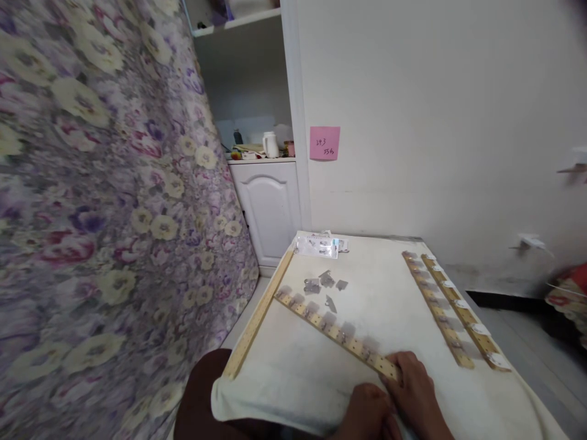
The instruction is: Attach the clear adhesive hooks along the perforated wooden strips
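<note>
A wooden strip with drilled holes (316, 319) lies slantwise across the white-covered table, small clear pieces fixed along it. Its near right end is gripped by my right hand (415, 388), with fingers curled over the edge. My left hand (367, 409) is closed just in front of that end, close beside the right hand; whatever its fingers may hold is hidden. Beyond the strip lie several loose grey translucent pieces (312, 286), with one more piece (331, 304) nearer the strip.
A bare holed strip (261, 311) runs along the table's left edge. On the right lie a strip with clear pieces (438, 308) and one with white round pieces (465, 311). Plastic packets (316, 246) rest at the back. A floral curtain (114, 214) hangs left.
</note>
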The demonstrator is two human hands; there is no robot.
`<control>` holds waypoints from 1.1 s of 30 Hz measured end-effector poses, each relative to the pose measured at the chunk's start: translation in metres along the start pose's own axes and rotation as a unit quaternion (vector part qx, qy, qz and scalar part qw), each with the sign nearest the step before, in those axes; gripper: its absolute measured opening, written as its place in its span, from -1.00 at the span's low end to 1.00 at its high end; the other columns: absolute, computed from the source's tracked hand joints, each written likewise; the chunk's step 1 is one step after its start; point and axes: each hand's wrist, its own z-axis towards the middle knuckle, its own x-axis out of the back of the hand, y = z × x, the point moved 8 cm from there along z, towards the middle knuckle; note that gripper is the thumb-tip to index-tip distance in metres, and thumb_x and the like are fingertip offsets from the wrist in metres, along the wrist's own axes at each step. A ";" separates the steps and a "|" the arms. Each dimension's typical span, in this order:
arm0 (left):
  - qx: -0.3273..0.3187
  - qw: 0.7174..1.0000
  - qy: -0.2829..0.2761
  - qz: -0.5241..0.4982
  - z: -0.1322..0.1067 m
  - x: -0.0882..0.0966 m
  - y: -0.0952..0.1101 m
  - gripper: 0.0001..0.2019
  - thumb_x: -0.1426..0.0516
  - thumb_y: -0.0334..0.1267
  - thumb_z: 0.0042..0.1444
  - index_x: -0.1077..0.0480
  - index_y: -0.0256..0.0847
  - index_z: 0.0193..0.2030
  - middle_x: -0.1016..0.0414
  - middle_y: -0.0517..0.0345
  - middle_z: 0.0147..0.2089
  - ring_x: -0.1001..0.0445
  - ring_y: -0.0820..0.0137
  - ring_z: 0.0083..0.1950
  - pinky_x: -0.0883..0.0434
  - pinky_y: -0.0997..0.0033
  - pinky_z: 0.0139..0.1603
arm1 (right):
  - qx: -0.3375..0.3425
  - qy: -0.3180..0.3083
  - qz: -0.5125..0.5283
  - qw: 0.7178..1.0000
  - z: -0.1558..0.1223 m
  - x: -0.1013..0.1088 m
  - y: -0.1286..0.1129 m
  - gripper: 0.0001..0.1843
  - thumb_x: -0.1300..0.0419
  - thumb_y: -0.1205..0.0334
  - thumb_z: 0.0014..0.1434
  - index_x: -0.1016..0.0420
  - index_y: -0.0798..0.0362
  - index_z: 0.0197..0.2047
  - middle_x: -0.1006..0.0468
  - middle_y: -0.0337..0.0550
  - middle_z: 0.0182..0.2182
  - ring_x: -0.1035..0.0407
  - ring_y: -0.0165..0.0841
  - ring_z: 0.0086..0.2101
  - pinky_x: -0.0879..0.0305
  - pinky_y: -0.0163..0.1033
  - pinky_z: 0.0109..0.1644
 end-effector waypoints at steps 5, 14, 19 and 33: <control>0.002 0.998 0.038 0.048 -0.004 0.005 0.003 -0.95 -0.04 -0.29 -0.26 -0.27 -0.19 -0.57 -0.28 0.28 -0.84 -0.15 0.49 -0.85 -0.01 0.53 -0.74 | -0.002 0.006 -0.011 1.000 0.000 -0.001 -0.002 -0.82 -0.12 0.20 0.00 -0.44 0.00 -0.28 -0.47 -0.13 -0.28 -0.37 -0.22 -0.25 -0.24 -0.16 -0.17; -0.062 0.957 0.028 0.283 -0.042 0.033 0.075 -0.78 0.00 -0.23 -0.05 -0.42 -0.25 -0.37 -0.36 0.30 -0.71 -0.17 0.53 -0.78 -0.12 0.54 -0.71 | 0.005 0.002 0.103 0.995 0.000 0.007 0.006 -0.59 -0.20 0.13 -0.04 -0.45 0.02 -0.08 -0.49 -0.08 -0.14 -0.38 -0.21 -0.11 -0.30 -0.16 0.00; -0.198 0.821 0.216 0.491 -0.051 0.091 0.186 -0.75 0.11 -0.27 0.13 -0.36 -0.23 -0.25 -0.48 0.11 -0.35 -0.43 0.40 -0.36 -0.33 0.43 -0.33 | -0.029 0.007 0.159 0.987 0.000 0.018 0.015 -0.66 -0.10 0.05 0.09 -0.45 0.02 -0.11 -0.47 -0.07 -0.11 -0.37 -0.23 -0.08 -0.31 -0.16 0.04; -0.211 0.648 0.194 0.706 0.022 0.109 0.242 -0.86 -0.02 -0.44 0.02 -0.38 -0.22 -0.45 -0.48 0.03 -0.23 -0.43 0.27 -0.17 -0.23 0.37 -0.16 | -0.113 -0.005 0.200 0.973 0.010 0.028 0.027 -0.64 -0.06 -0.01 0.05 -0.46 0.02 -0.18 -0.56 -0.05 -0.21 -0.47 -0.23 -0.19 -0.41 -0.21 -0.11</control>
